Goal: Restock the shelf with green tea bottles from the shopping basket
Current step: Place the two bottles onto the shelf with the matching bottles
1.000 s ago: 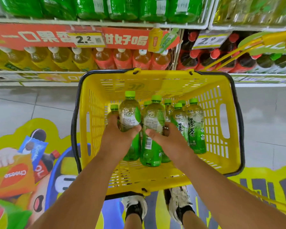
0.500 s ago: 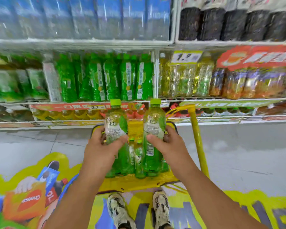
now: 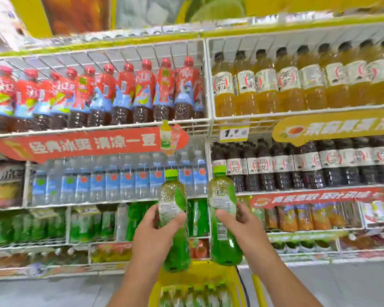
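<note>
Carrying both bottles upright toward the green-stocked shelf row (image 3: 140,220) at lower centre seems wise, as the left hand (image 3: 152,238) grips one green-capped clear plastic tea bottle (image 3: 174,220), the right hand (image 3: 245,231) another (image 3: 223,218), above the yellow plastic basket (image 3: 200,278).

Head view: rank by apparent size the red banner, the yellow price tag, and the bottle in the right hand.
1. red banner
2. bottle held by the right hand, though nearness to the camera enlarges it
3. yellow price tag

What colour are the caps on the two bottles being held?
Light green caps on both, clearest in the head view.
</note>
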Tool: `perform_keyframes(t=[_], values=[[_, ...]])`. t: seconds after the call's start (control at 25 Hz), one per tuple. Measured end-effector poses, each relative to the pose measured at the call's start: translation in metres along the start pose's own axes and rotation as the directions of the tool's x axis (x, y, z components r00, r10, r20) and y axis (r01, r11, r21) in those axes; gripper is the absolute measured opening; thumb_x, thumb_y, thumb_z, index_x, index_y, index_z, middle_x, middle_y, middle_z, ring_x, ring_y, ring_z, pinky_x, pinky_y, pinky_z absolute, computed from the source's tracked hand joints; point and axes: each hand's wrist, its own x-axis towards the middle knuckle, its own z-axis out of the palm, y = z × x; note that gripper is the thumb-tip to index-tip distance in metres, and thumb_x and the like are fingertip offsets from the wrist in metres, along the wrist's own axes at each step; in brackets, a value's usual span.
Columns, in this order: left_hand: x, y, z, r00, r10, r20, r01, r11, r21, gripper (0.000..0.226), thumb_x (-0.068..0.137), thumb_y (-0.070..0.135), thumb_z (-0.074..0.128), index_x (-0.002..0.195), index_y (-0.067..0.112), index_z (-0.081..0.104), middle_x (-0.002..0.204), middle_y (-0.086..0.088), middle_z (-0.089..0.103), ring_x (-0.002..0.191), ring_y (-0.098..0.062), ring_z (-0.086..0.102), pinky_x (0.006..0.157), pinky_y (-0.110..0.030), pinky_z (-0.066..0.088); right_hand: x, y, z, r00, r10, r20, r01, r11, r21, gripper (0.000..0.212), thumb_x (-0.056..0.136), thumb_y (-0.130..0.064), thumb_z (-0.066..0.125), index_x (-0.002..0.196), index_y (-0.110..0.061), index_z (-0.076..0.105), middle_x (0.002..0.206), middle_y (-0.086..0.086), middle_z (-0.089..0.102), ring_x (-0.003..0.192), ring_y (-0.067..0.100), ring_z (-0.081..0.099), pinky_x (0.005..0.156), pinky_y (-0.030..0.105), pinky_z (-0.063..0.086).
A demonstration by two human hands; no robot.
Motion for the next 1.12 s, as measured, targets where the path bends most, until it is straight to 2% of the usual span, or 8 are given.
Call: perform_keyframes(t=[0.08,0.16,0.32,0.52,0.72,0.92,1.04,1.12], values=[[-0.009,0.038,-0.006,0.996,0.087,-0.012,-0.087,0.993,-0.073,0.069,0.076,0.054,0.081,0.137,0.037,0.054,0.130,0.019,0.059,0.120,-0.013,0.056,0.095,-0.035,0.045,-0.008,-0.036,0.003,0.997,-0.077,-0.009,0.077,0.996,-0.040,0.074,0.064,-0.072,0.081,0.128,-0.039,0.063,0.125,-0.014,0.070,0.112,0.004,0.066,0.096,0.034,0.055],[-0.018,0.071,-0.012,0.990,0.137,-0.018,-0.138,0.980,-0.143,0.076,0.078,0.053,0.080,0.145,0.036,0.049,0.128,0.018,0.056,0.112,-0.008,0.057,0.091,-0.031,0.044,-0.019,-0.073,0.006,0.993,-0.117,0.016,0.117,0.992,-0.052,0.067,0.074,-0.063,0.079,0.133,-0.040,0.059,0.133,-0.015,0.065,0.120,0.006,0.060,0.100,0.034,0.048],[-0.035,0.131,-0.027,0.979,0.204,-0.019,-0.204,0.961,-0.186,0.026,0.083,0.042,0.079,0.101,0.050,0.063,0.086,0.032,0.064,0.075,0.011,0.060,0.060,-0.017,0.042,-0.029,-0.130,0.013,0.974,-0.214,0.081,0.216,0.976,-0.019,0.039,0.082,-0.050,0.078,0.115,-0.041,0.058,0.112,-0.026,0.062,0.103,-0.008,0.059,0.088,0.020,0.048],[-0.047,0.155,-0.047,0.971,0.230,-0.065,-0.238,0.958,-0.162,0.025,0.086,0.043,0.076,0.105,0.041,0.059,0.100,0.022,0.066,0.075,0.012,0.061,0.056,-0.014,0.043,-0.033,-0.159,0.040,0.953,-0.284,0.110,0.289,0.957,-0.033,0.096,0.054,-0.082,0.081,0.137,-0.040,0.058,0.134,-0.012,0.064,0.124,0.013,0.061,0.102,0.050,0.053],[-0.057,0.151,-0.074,0.967,0.218,-0.130,-0.237,0.958,-0.162,0.024,0.086,0.039,0.077,0.107,0.042,0.065,0.080,0.024,0.073,0.067,0.008,0.067,0.048,-0.011,0.048,-0.027,-0.161,0.066,0.933,-0.305,0.191,0.317,0.948,-0.033,0.061,0.069,-0.067,0.082,0.121,-0.039,0.069,0.116,-0.012,0.073,0.109,0.012,0.069,0.095,0.050,0.057],[-0.053,0.133,-0.134,0.967,0.162,-0.194,-0.192,0.971,-0.145,0.031,0.081,0.048,0.080,0.109,0.043,0.068,0.098,0.021,0.075,0.088,-0.002,0.071,0.070,-0.028,0.059,-0.033,-0.153,0.122,0.926,-0.282,0.250,0.310,0.947,-0.080,0.094,0.055,-0.084,0.079,0.136,-0.040,0.059,0.132,-0.013,0.065,0.121,0.013,0.062,0.102,0.049,0.052],[-0.048,0.121,-0.185,0.967,0.158,-0.199,-0.190,0.970,-0.153,0.020,0.085,0.041,0.078,0.096,0.047,0.063,0.092,0.027,0.069,0.076,0.009,0.065,0.055,-0.014,0.049,-0.040,-0.148,0.167,0.922,-0.257,0.291,0.292,0.953,-0.085,0.062,0.075,-0.064,0.079,0.125,-0.037,0.053,0.121,-0.024,0.056,0.113,0.004,0.055,0.095,0.031,0.047],[-0.042,0.112,-0.226,0.965,0.171,-0.201,-0.196,0.974,-0.115,0.021,0.085,0.042,0.078,0.092,0.047,0.060,0.098,0.025,0.068,0.081,0.009,0.063,0.058,-0.016,0.047,-0.044,-0.143,0.203,0.923,-0.235,0.306,0.272,0.959,-0.084,0.062,0.080,-0.055,0.078,0.133,-0.037,0.052,0.121,-0.019,0.055,0.111,0.006,0.054,0.087,0.028,0.044]])
